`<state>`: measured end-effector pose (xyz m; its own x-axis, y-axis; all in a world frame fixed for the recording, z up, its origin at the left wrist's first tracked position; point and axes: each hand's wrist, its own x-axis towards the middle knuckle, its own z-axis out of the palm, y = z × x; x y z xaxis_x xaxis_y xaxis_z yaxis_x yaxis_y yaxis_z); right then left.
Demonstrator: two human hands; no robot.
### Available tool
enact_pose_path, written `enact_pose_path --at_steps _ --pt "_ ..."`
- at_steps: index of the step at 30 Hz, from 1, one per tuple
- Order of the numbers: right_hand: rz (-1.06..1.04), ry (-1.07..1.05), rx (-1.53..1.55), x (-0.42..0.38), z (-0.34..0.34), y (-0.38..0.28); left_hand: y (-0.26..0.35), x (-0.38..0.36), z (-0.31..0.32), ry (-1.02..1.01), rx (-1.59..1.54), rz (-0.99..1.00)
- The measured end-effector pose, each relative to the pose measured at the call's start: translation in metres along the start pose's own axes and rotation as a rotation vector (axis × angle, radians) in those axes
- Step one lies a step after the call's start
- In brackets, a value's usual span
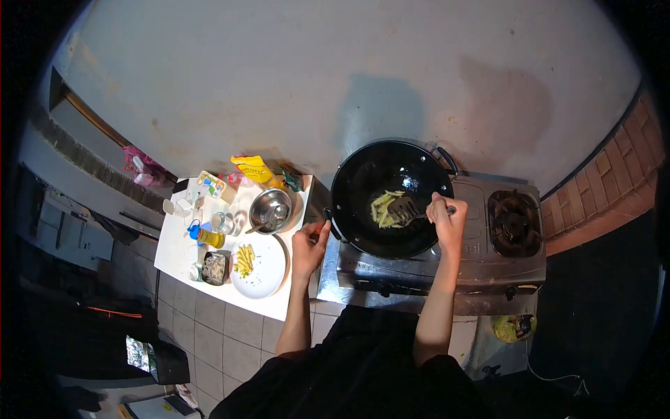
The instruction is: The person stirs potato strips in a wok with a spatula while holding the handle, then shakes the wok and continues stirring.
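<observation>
A black wok [359,185] sits on the left burner of the stove. Pale cut strips of food [382,211], which look like potato, lie in its bottom. My right hand [447,216] is closed around the handle of a dark slotted spatula [403,210], whose head rests among the strips. At the wok's left side my left hand [310,246] has its fingers curled at the loop handle, apparently gripping it. To the left of that hand, a white plate [269,279] holds more strips [244,260].
The white side table [276,306] bears a steel bowl [271,211], an oil bottle [207,236], a glass jar [222,223], a small dark container [216,268] and a yellow packet [252,169]. A bare burner [515,223] lies right of the wok. Behind stands a wall [279,84].
</observation>
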<state>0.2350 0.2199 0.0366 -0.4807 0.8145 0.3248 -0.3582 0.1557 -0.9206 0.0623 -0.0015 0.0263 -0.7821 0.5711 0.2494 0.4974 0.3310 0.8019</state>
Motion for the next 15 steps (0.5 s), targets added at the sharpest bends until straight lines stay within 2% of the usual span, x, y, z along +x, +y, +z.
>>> enact_pose_path --at_steps 5,11,13,15 --pt "-0.020 -0.018 0.004 0.001 0.000 0.003 -0.005 -0.002 0.003 0.021 0.002 0.023" --pt "0.016 -0.005 0.051 0.005 0.006 0.010 -0.005 -0.005 0.003 0.009 0.006 -0.038" --pt "-0.038 -0.006 -0.056 0.007 0.010 0.013 -0.006 -0.005 0.003 0.028 0.023 -0.005" --pt "0.004 -0.042 -0.052 0.008 0.016 0.015 -0.003 -0.006 0.002 0.027 0.029 -0.021"
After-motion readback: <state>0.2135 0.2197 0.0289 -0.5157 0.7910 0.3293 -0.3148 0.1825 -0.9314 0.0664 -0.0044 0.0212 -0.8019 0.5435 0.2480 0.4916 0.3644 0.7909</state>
